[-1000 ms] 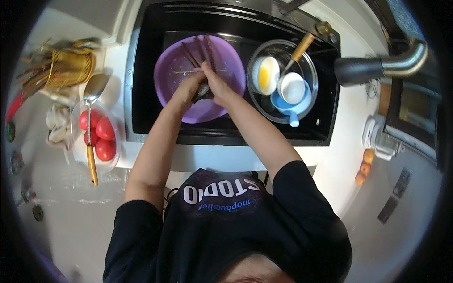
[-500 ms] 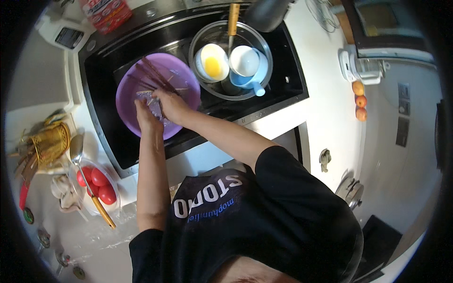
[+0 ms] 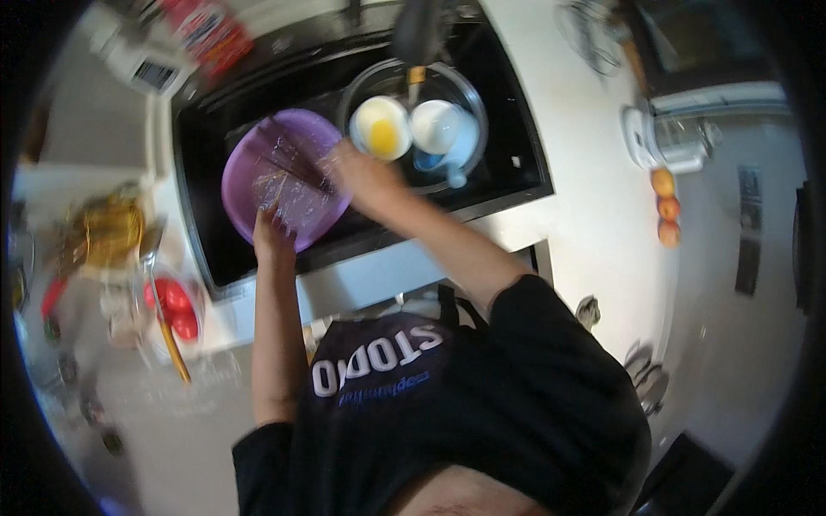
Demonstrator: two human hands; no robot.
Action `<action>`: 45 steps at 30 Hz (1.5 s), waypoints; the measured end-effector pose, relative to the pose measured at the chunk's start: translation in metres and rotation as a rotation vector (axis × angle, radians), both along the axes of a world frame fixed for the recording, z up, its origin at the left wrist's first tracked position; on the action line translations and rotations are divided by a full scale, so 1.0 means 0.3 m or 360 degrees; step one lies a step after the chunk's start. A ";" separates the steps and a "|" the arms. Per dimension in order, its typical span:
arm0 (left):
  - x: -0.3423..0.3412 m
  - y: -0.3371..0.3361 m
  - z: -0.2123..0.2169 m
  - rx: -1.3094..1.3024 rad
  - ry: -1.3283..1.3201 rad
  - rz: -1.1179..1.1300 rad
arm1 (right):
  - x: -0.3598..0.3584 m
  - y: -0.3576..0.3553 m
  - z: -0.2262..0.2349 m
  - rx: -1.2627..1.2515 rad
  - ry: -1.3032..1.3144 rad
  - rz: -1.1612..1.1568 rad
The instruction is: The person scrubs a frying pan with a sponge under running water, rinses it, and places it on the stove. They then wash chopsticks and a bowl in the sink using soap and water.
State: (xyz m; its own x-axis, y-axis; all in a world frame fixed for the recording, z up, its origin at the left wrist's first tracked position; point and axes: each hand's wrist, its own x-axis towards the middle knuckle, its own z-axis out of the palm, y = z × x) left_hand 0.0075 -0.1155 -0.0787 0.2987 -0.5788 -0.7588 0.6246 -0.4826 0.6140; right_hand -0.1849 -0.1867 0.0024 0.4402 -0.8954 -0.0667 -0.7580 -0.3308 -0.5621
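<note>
A single wide fisheye view looked steeply down from the head, near above sink [image 3: 201,193] and worktop [image 3: 578,202].

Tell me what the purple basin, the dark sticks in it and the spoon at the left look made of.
Purple basin: probably plastic, from its smooth look and even solid colour.
Dark sticks: possibly wood, being brown and straight, though blur hides grain and finish.
Spoon: its grey shaft looks like smooth metal; its yellow-brown handle resembles wood or bamboo.
</note>
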 end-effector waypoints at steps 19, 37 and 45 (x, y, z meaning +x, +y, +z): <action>0.085 -0.213 -0.086 0.0649 -0.2090 -0.1730 | -0.079 -0.151 0.056 0.0153 -0.0027 0.0064; 0.156 -0.299 -0.456 0.0406 -0.0605 -0.2026 | 0.336 -0.163 -0.568 0.0811 0.0301 -0.0211; 0.134 -0.086 0.053 0.0132 0.0501 -0.0497 | 0.320 -0.132 -0.303 0.0622 -0.0004 -0.0095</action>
